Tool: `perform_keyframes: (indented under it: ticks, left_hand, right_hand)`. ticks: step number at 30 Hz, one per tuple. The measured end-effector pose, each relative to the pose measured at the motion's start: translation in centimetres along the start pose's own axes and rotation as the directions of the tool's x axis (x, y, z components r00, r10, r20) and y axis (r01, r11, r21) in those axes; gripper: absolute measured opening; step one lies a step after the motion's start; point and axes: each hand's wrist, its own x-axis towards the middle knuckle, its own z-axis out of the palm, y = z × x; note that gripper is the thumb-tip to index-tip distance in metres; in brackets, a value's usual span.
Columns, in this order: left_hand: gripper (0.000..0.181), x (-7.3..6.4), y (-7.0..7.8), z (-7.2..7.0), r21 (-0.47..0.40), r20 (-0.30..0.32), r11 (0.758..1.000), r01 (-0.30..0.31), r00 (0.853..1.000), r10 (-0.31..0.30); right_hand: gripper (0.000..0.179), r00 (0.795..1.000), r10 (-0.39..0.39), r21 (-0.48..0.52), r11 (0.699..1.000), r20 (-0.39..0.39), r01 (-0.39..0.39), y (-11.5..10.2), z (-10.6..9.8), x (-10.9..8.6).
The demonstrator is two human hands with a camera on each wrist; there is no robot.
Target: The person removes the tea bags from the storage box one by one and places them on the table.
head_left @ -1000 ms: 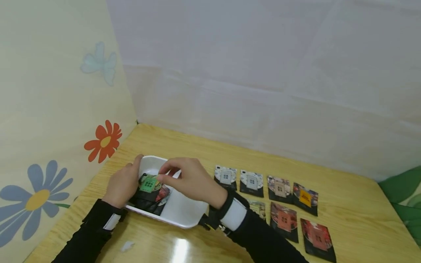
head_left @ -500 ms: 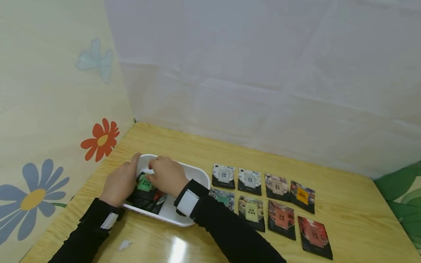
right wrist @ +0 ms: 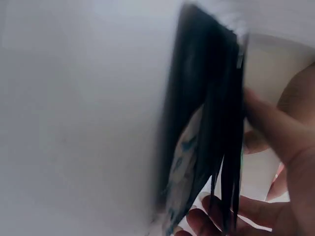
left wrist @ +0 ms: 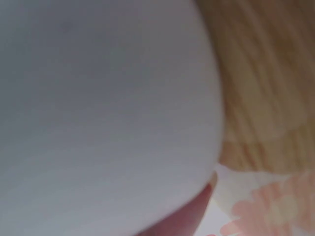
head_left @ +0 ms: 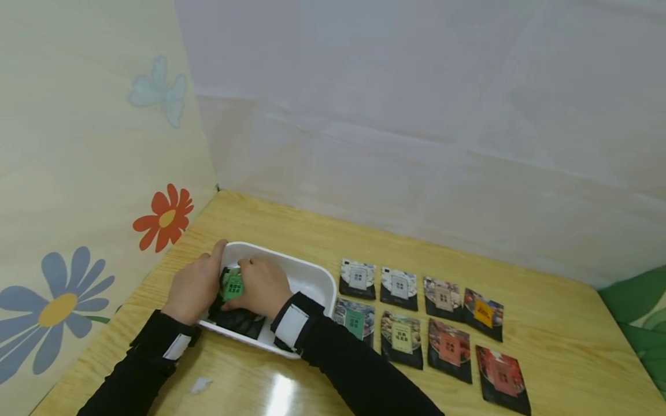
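A white plastic tray (head_left: 311, 278) stands at the left of the table. My left hand (head_left: 193, 287) grips its left end, thumb up at the rim; in the left wrist view the tray's wall (left wrist: 103, 108) fills most of the picture. Inside the tray lie dark flat packets, the top one with a green label (head_left: 233, 285). My right hand (head_left: 264, 287) reaches into the tray and holds packets at their right side. The right wrist view shows several packets (right wrist: 206, 93) standing on edge, thumb on one side and fingertips curled at their lower edges.
Right of the tray, packets lie in two rows, among them one with a yellow label (head_left: 402, 337), one with an orange label (head_left: 483, 312) and a red one (head_left: 502, 378). A paper scrap (head_left: 200, 385) lies near the front. Cloth walls (head_left: 416, 115) border the table.
My right hand has moved left and down into the tray, from above the green-labelled packet to a hold on the packets. The left hand stays on the tray's end.
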Motion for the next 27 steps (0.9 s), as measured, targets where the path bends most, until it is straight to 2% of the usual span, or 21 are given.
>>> perform_keyframes:
  ticks: [4,10,15,18,21,24,27]
  left_hand:
    - [0.051,0.0,0.0,-0.1,0.006,0.006,1.000,0.001,1.000,-0.001]
    - [0.055,-0.1,0.0,-0.2,-0.005,0.007,1.000,-0.004,1.000,0.004]
    - [0.054,0.0,-0.1,-0.3,0.009,0.003,1.000,-0.006,1.000,0.006]
    - [0.055,0.0,-0.1,-0.3,0.011,0.005,1.000,0.001,1.000,-0.001]
    - [0.056,-0.2,0.0,-0.2,0.014,0.028,1.000,0.016,0.999,-0.016]
    - [0.055,-0.3,0.1,0.0,0.013,0.045,1.000,0.023,0.999,-0.023]
    - [0.052,-0.1,0.2,-0.1,0.008,0.033,1.000,0.024,0.999,-0.024]
  right_hand:
    - [0.071,0.999,0.034,0.096,0.995,0.000,-0.034,0.0,-0.2,-0.2]
    - [0.055,0.999,-0.013,0.191,0.981,-0.049,0.022,0.2,-0.9,-0.2]
    - [0.042,0.999,0.002,0.285,0.959,-0.034,0.008,0.7,-1.9,0.0]
    - [0.038,1.000,0.013,0.389,0.921,-0.011,-0.007,1.3,-3.2,-0.4]
    - [0.039,1.000,0.008,0.510,0.860,0.026,-0.020,2.0,-5.0,-1.6]
    - [0.044,0.999,-0.001,0.583,0.812,0.045,-0.025,2.9,-6.9,-3.3]
    - [0.043,0.999,-0.027,0.620,0.784,0.036,-0.002,4.0,-9.2,-5.3]
